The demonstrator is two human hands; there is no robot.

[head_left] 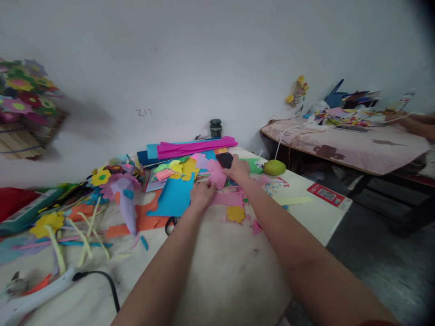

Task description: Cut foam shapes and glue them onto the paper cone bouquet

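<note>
My left hand (201, 194) rests knuckles-up on the table, fingers curled onto a pink foam sheet (228, 198) beside a blue foam sheet (175, 198). My right hand (237, 169) reaches farther back and grips a black phone (224, 160), lying over a pink foam cut-out (217, 174). A yellow foam flower (235, 213) lies just in front of both hands. Black scissors (171, 223) peek out under my left forearm.
Foam scraps, flowers and strips cover the left of the table (220, 271), with a glue gun and its black cord (102, 277) at front left. Magenta and blue rolls (195, 147), a dark jar (215, 127), a green fruit (274, 167). Another person's arm (416, 124) rests on a second table at right.
</note>
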